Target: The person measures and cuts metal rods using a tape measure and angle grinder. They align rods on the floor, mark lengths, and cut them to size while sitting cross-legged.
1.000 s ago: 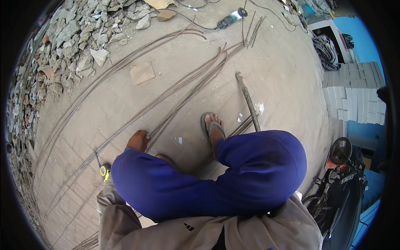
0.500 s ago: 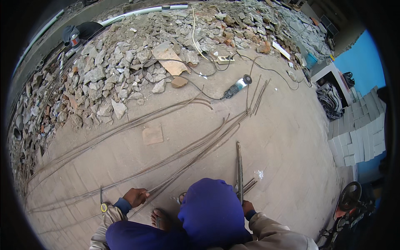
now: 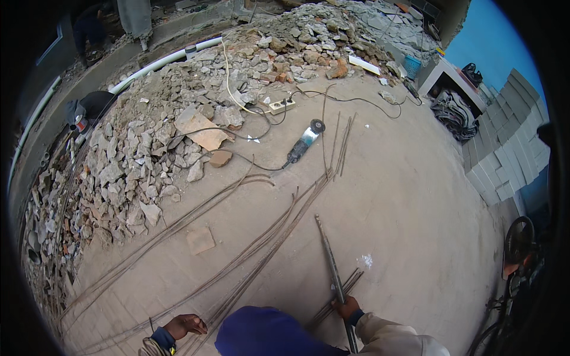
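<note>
My right hand (image 3: 347, 308) is closed round a long dark metal pipe (image 3: 328, 254), which slants away from me over the floor. Just beside that hand lies a small bundle of short steel rods (image 3: 355, 277). At the lower left, my left hand (image 3: 186, 325) has its fingers curled in, close to long thin steel rods (image 3: 249, 274); whether it grips one is hidden. Those rods stretch across the floor toward an angle grinder (image 3: 306, 142), which rests on its side with a dark cord. My purple-clad knee (image 3: 261, 332) is between my hands.
A rubble heap (image 3: 119, 154) spreads over the far left, with a white pipe (image 3: 172, 57) behind it. A power strip (image 3: 282, 107) sits at its edge. Grey blocks (image 3: 504, 148) are stacked at right. A flat tile piece (image 3: 200, 240) lies left of the rods.
The view has shifted and turned. The pipe in my right hand now leans to the left at its far end and shows on both sides of the hand. My left hand appears lower in view.
</note>
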Demonstrator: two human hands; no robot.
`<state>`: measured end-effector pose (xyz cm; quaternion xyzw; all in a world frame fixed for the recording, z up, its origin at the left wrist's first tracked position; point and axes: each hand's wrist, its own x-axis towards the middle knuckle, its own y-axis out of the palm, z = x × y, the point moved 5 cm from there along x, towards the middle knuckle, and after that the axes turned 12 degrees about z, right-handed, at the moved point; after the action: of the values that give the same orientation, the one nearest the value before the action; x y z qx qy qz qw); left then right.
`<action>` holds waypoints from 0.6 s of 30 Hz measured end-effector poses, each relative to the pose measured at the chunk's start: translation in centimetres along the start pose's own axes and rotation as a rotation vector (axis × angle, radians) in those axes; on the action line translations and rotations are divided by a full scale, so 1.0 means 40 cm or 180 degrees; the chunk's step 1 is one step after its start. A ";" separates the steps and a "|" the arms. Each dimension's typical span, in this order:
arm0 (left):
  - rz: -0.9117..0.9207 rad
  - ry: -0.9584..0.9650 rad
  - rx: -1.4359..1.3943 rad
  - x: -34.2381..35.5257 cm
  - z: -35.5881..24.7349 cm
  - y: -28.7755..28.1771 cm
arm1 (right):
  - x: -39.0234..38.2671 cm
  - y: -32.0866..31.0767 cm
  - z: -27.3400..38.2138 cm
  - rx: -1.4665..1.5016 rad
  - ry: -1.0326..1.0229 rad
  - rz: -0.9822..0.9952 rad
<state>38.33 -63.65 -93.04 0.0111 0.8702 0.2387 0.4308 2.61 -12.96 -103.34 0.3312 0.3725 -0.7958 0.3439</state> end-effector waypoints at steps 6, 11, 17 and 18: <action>0.0419 -0.0293 0.0704 0.004 -0.047 -0.011 | -0.039 0.000 0.060 -0.0154 0.0025 -0.0467; -0.0176 0.1004 0.1071 0.037 -0.102 -0.049 | -0.089 -0.050 0.137 -0.0609 -0.0357 -0.0756; -0.2424 0.1782 0.2851 -0.032 -0.233 -0.138 | -0.080 -0.084 0.272 -0.0333 -0.0641 -0.0602; -0.2744 0.1894 0.3101 -0.063 -0.268 -0.153 | -0.070 -0.079 0.325 -0.0091 -0.0983 -0.0409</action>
<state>32.96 -74.00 -88.26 -0.2083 0.8855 -0.3756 0.1773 -1.90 -21.24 -93.47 0.1755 0.3469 -0.8522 0.3501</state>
